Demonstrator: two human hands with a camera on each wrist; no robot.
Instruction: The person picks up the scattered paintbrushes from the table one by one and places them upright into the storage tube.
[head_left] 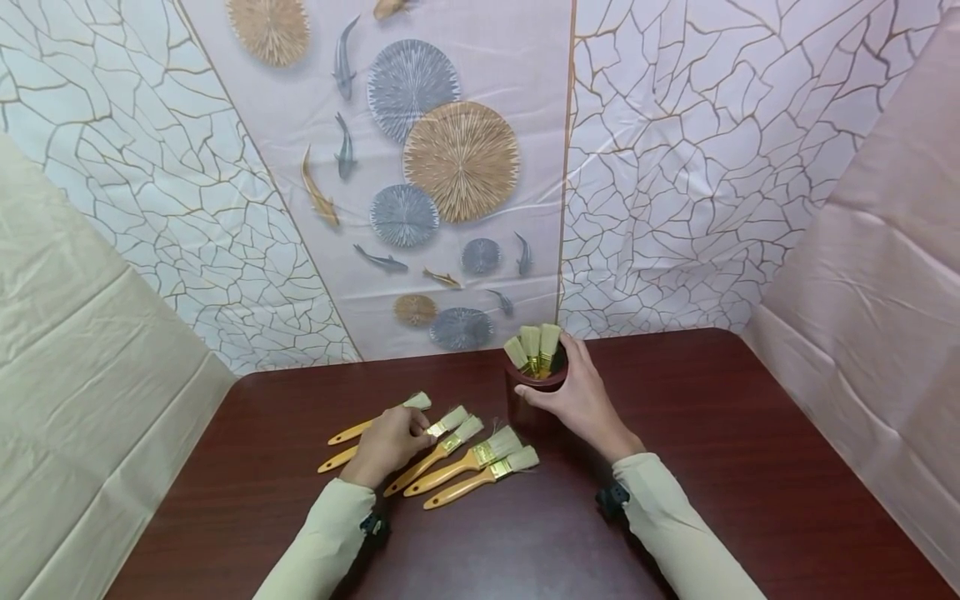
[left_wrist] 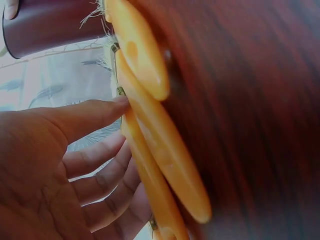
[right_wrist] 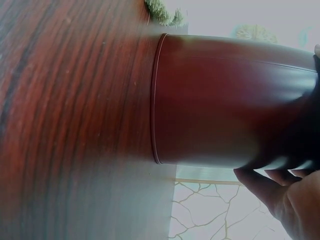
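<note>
My left hand (head_left: pixel 390 443) is over a row of paintbrushes with yellow handles and pale bristles. Its thumb and fingertips pinch one paintbrush (head_left: pixel 447 422) near the metal ferrule; in the left wrist view its handle (left_wrist: pixel 150 175) runs away beneath the fingers. My right hand (head_left: pixel 588 402) grips a dark red-brown cylindrical cup (head_left: pixel 525 408) near its rim, thumb at the front and fingers round the far right side. The cup stands upright on the table, its smooth wall (right_wrist: pixel 225 100) filling the right wrist view. Three brushes (head_left: pixel 531 342) stand in it, bristles up.
One brush (head_left: pixel 351 433) lies left of the left hand, and three more, including the nearest brush (head_left: pixel 465 489), lie fanned to its right. The dark wooden table (head_left: pixel 720 467) ends at a patterned cloth backdrop (head_left: pixel 660 208).
</note>
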